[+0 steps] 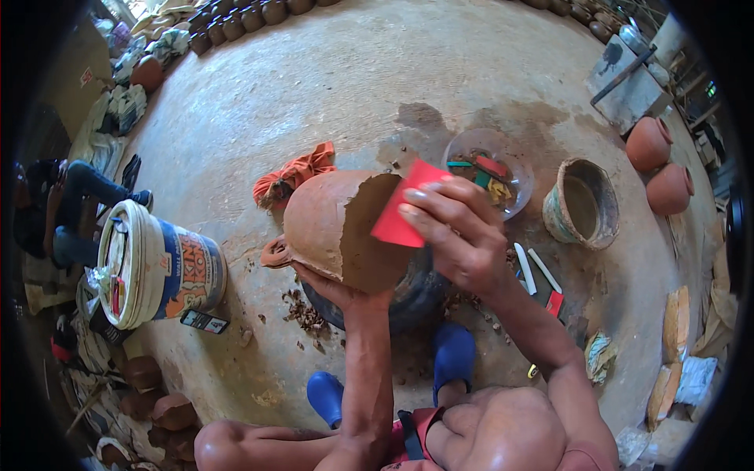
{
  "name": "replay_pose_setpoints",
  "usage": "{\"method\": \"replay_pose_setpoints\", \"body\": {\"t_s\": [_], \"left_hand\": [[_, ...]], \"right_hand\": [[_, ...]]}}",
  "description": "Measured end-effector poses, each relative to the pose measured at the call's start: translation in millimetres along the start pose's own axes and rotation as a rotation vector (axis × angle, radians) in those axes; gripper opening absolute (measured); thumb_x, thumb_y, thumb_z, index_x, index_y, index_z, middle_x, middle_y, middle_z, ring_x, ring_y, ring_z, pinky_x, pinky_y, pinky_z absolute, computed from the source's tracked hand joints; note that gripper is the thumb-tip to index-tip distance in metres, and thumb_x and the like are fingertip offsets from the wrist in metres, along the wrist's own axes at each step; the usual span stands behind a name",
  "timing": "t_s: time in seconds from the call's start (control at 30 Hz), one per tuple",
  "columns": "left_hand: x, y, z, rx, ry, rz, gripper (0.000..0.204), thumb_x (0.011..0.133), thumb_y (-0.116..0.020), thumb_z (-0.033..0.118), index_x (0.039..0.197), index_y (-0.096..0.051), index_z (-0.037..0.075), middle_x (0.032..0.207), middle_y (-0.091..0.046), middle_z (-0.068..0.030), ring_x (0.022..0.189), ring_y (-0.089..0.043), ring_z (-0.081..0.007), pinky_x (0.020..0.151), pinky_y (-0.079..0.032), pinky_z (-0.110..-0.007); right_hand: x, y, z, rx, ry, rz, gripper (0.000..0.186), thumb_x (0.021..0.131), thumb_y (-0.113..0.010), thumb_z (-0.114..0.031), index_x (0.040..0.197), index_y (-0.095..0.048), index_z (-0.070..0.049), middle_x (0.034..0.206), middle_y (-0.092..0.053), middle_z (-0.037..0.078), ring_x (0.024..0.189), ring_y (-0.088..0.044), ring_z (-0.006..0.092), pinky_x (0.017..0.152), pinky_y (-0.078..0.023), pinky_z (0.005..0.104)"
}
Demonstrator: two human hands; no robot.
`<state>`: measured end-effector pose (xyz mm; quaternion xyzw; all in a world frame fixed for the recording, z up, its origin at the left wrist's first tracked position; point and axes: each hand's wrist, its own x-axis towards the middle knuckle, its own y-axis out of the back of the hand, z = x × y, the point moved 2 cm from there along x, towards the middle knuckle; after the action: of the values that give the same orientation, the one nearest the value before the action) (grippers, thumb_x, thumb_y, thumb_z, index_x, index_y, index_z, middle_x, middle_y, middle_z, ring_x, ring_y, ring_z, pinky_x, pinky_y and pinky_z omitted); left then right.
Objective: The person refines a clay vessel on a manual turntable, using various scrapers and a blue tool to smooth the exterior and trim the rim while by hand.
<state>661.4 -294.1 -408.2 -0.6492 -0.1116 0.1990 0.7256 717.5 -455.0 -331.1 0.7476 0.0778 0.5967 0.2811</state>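
Observation:
My left hand (345, 292) supports a brown clay pot (314, 220) from below, near the small ringed part at its left. The pot is tilted, with a dark, rough-edged area on its right side. My right hand (459, 228) pinches a flat red flexible sheet (397, 224) just in front of that dark area; whether they touch I cannot tell. Under the pot lies a black tyre-like ring (328, 312). An orange cloth bundle (287, 177) lies behind the pot.
A white bucket (165, 267), phone (204, 320), clear bowl of tools (514, 204), crusted bucket (554, 212) and white tools (543, 268) surround me. A person (78, 208) sits at far left. Clay pots (667, 188) stand along the right, more along the back and lower left.

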Motion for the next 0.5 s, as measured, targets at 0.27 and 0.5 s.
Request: {"method": "replay_pose_setpoints", "body": {"t_s": [0.27, 0.5], "left_hand": [[4, 11, -3, -0.007, -0.076, 0.073, 0.089, 0.098, -0.044, 0.081, 0.163, -0.048, 0.020, 0.163, -0.052, -0.0130, 0.147, -0.053, -0.0410, 0.122, -0.044, -0.064], [2, 16, -12, -0.058, 0.001, 0.069, 0.090, 0.096, -0.048, 0.080, 0.163, -0.047, 0.020, 0.163, -0.052, -0.0127, 0.147, -0.053, -0.0401, 0.122, -0.045, -0.065]], "right_hand": [[-79, -16, -39, 0.050, -0.280, -0.091, 0.047, 0.074, -0.072, 0.000, 0.120, -0.079, -0.002, 0.121, -0.074, 0.012, 0.109, -0.070, 0.0327, 0.089, -0.060, 0.0472], [-30, -4, -1, -0.008, -0.239, 0.049, 0.043, 0.079, -0.070, 0.005, 0.122, -0.077, 0.001, 0.118, -0.075, 0.016, 0.103, -0.073, 0.0359, 0.089, -0.061, 0.0481]]}}
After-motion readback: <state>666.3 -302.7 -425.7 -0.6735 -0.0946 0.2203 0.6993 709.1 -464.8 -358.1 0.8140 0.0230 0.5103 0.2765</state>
